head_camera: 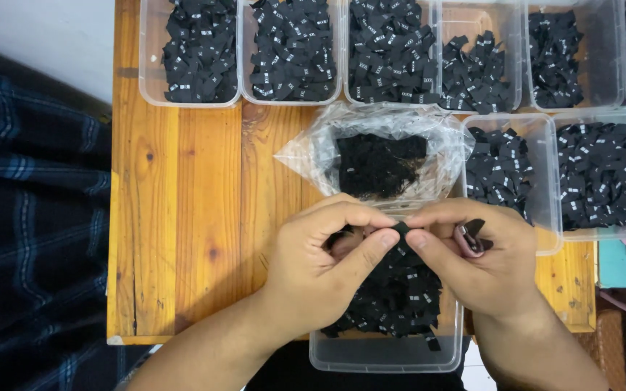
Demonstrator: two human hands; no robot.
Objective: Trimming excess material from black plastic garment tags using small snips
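Pinched between thumb and forefinger of the left hand (320, 264) and of the right hand (483, 261): 1 small black label (401, 229), held up at the meeting of the fingertips — likely so it can be separated from the rest or its white print checked. Both hands closed on that label, not open; tucked also in the right palm, a small dark tool with a pinkish handle (467, 241), kept ready without being set down, kind impossible to tell. Directly below, a clear tub (385, 353) at the near edge of the surface, filled with loose labels (400, 297) — placed close, apparently as the working supply. Just beyond the fingers, an open plastic bag (306, 153) with a dense black heap inside, mouth spread for easy reach. Farther out, 6 clear bins in a back row (190, 98) and 2 more at right (545, 239), each holding similar labels — seemingly sorted by kind. Beneath all, the wooden surface (182, 217); at left, plaid cloth (30, 217).
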